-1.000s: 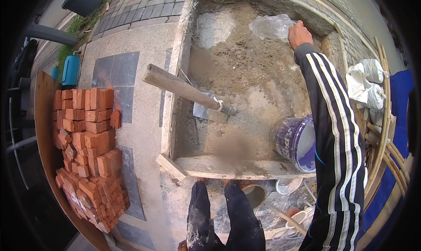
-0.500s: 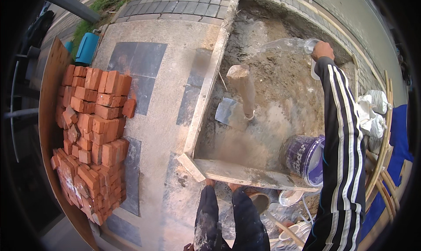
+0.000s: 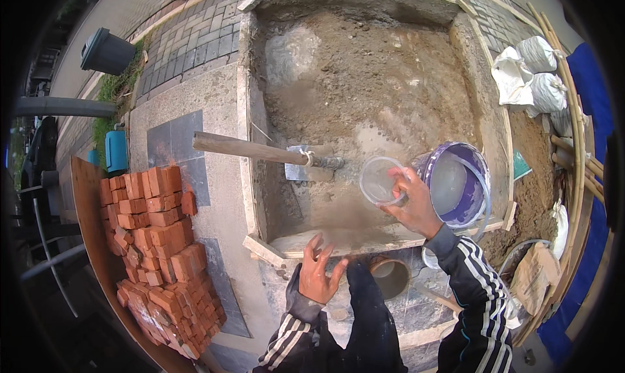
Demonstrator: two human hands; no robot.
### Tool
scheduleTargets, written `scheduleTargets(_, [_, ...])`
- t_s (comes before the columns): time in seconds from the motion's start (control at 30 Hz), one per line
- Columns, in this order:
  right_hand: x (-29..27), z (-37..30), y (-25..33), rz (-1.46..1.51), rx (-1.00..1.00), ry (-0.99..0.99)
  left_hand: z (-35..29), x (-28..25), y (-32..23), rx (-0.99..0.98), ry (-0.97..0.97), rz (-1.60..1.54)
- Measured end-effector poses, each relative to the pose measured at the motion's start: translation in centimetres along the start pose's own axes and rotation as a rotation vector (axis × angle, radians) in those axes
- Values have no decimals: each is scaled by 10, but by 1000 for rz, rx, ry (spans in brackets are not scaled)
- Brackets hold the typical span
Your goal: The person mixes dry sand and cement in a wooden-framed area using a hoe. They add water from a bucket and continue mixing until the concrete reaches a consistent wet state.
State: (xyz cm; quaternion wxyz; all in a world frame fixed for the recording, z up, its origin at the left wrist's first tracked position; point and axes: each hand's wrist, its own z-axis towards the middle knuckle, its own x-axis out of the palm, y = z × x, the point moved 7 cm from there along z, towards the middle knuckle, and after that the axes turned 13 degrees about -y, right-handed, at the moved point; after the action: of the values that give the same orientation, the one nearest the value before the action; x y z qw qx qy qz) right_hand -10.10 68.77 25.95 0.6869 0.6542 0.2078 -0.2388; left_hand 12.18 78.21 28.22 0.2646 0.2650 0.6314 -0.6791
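My right hand grips a clear plastic tub by its rim, thumb and fingers pinched over the edge. The tub looks drained and is tilted just left of a purple bucket, which holds cloudy water. Over the near board of a wooden mixing box is my left hand, fingers apart and holding nothing. Wet grey-brown sandy mix covers the box's floor. A hoe stands in the mix, its wooden handle leaning over the left wall and its metal blade low in the box.
Red bricks are stacked on the left against a wooden board. White sacks and bamboo poles line the right side. A brown bucket stands by my legs. A teal box lies farther left.
My right hand has drawn back from the box's far side, where water was streaming from the tub, to beside the purple bucket. My left hand has risen into view. The whole view has shifted.
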Motion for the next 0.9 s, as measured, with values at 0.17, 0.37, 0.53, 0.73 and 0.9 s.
scheduleTargets(0.17, [-86, -101, -19, 155, 219, -56, 15, 104, -121, 388, 482, 245])
scheduleTargets(0.37, [-164, -157, -58, 531, 257, -553, 23, 129, -231, 785, 590, 88])
scheduleTargets(0.53, [-176, -142, -34, 708, 178, -582, 63, 130, -301, 541, 620, -129])
scheduleTargets(0.73, [-180, -129, -78, 405, 377, -683, 108, 163, -312, 731, 865, 41])
scheduleTargets(0.9, [-187, -115, -162, 87, 544, -625, 154, 241, -271, 596, 901, -122])
